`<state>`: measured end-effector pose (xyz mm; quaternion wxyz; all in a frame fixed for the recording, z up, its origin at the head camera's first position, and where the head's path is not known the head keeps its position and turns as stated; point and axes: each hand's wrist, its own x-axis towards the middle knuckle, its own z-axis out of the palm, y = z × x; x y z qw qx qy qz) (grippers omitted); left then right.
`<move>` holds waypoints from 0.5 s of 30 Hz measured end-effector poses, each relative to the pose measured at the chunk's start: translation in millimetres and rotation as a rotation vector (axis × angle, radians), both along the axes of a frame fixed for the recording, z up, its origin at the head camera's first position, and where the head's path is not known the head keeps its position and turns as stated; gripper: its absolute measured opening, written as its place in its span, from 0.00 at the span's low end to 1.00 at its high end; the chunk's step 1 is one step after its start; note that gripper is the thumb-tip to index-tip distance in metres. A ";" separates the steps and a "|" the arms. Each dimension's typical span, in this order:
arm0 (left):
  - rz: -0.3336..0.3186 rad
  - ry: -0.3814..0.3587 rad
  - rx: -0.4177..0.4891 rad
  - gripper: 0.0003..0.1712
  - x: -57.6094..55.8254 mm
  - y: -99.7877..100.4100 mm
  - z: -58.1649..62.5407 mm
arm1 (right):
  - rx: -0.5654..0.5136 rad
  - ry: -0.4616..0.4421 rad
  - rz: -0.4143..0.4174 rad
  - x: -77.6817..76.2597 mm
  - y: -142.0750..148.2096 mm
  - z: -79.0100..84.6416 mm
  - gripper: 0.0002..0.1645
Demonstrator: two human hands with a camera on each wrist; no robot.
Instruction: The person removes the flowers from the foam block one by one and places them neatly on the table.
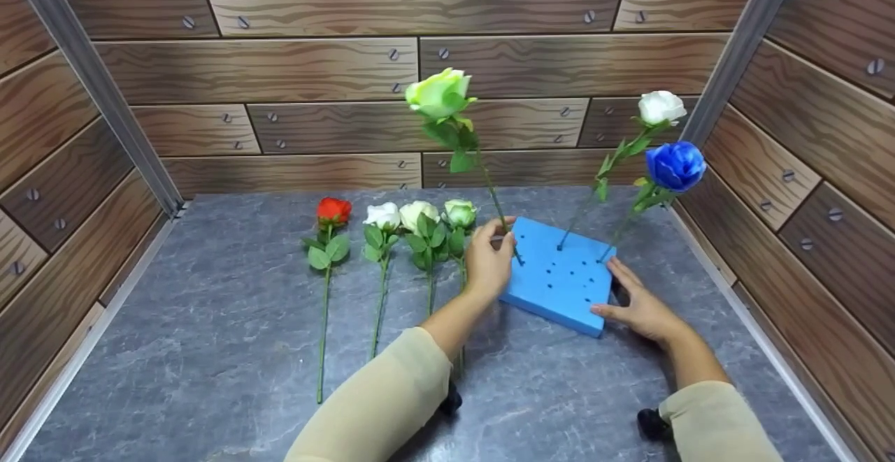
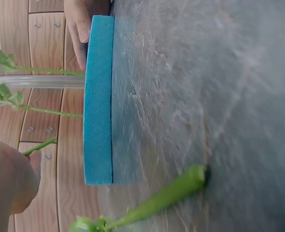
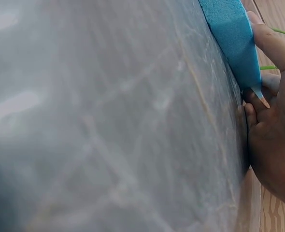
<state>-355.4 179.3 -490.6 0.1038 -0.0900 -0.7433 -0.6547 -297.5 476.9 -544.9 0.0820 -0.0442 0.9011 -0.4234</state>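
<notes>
My left hand (image 1: 489,259) pinches the stem of a yellow-green artificial rose (image 1: 440,94), its bloom tilted up to the left. In the left wrist view the cut end of that stem (image 2: 48,143) shows a little apart from the top face of the blue foam block (image 1: 552,301). Small dark holes dot the block's top. My right hand (image 1: 640,308) grips the block at its right corner, thumb on the near side and fingers along the far side. A white rose (image 1: 661,108) and a blue rose (image 1: 676,166) stand upright in the block.
Left of the block, a red rose (image 1: 333,210), a white rose (image 1: 382,216), a cream rose (image 1: 419,217) and a pale green rose (image 1: 459,213) lie on the grey marbled table (image 1: 231,322). Wood-patterned walls (image 1: 321,70) enclose the table at the back and sides.
</notes>
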 end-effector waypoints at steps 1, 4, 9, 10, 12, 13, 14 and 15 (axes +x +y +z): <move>-0.006 0.000 -0.008 0.16 1.0 -1.8 0.8 | -0.003 0.000 0.000 0.4 -0.1 0.2 0.69; -0.028 0.003 -0.043 0.19 3.8 -8.4 3.0 | -0.010 0.005 0.005 1.4 -0.2 1.1 0.69; -0.059 -0.006 -0.086 0.23 7.1 -19.7 5.2 | -0.009 0.010 0.001 0.7 -0.5 1.8 0.69; -0.066 -0.010 -0.091 0.23 7.6 -21.6 5.2 | -0.008 0.011 0.002 0.6 -0.8 1.9 0.70; -0.079 -0.013 -0.102 0.24 8.5 -24.8 5.2 | -0.007 0.010 -0.001 0.5 -1.3 1.6 0.69; -0.085 -0.014 -0.107 0.24 9.0 -26.1 5.2 | -0.007 0.009 -0.001 0.5 -1.5 1.3 0.69; -0.086 -0.012 -0.114 0.25 9.7 -27.3 5.3 | -0.005 0.009 0.000 0.5 -1.7 1.2 0.69; -0.086 -0.013 -0.121 0.25 10.4 -28.6 5.4 | -0.006 0.007 0.000 0.6 -1.9 1.0 0.69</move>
